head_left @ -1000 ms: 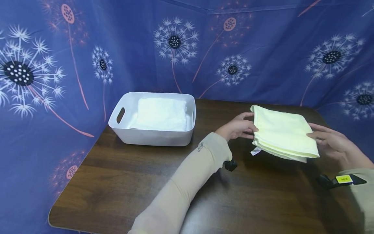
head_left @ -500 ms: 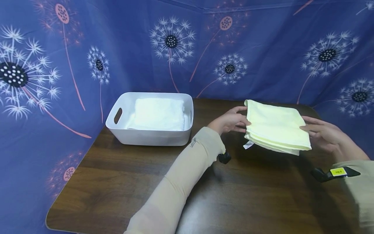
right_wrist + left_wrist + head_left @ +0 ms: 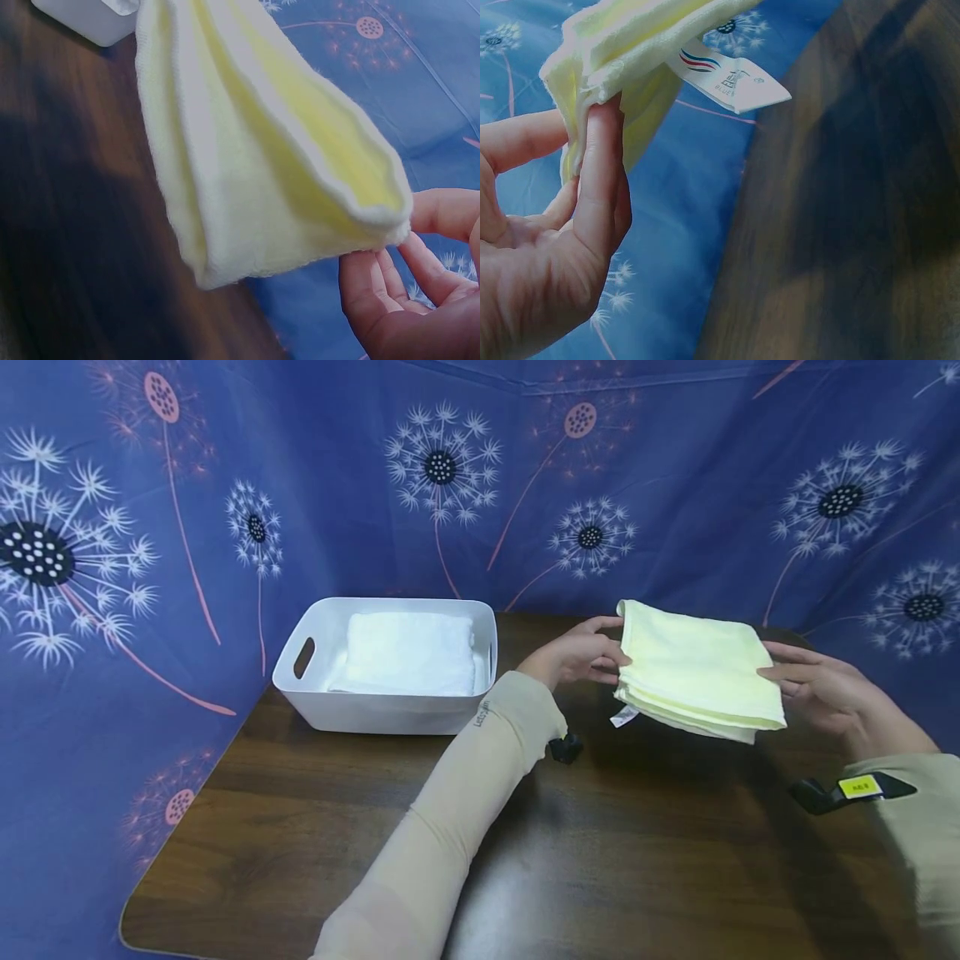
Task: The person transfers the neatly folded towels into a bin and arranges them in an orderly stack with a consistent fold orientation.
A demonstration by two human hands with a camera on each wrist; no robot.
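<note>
A folded pale yellow towel (image 3: 697, 664) hangs in the air above the table's right half, between both hands. My left hand (image 3: 576, 655) pinches its left edge between thumb and fingers. At the opposite edge my right hand (image 3: 832, 693) holds it the same way. Stacked fold layers show along the near side, and the left wrist view has a white label (image 3: 731, 81) sticking out beside the left fingers. Seen from the right wrist, the towel (image 3: 247, 172) sags in loose layers, one corner between the right thumb and fingers.
A white plastic bin (image 3: 390, 714) with handle slots stands at the back left of the wooden table (image 3: 300, 827). Inside it lies a folded white towel (image 3: 412, 652). A blue curtain (image 3: 330, 485) with dandelion prints hangs behind the table.
Both hands have carried the yellow towel leftward and a little toward the back, keeping their hold on its two edges. The bin and the white towel have stayed in place.
</note>
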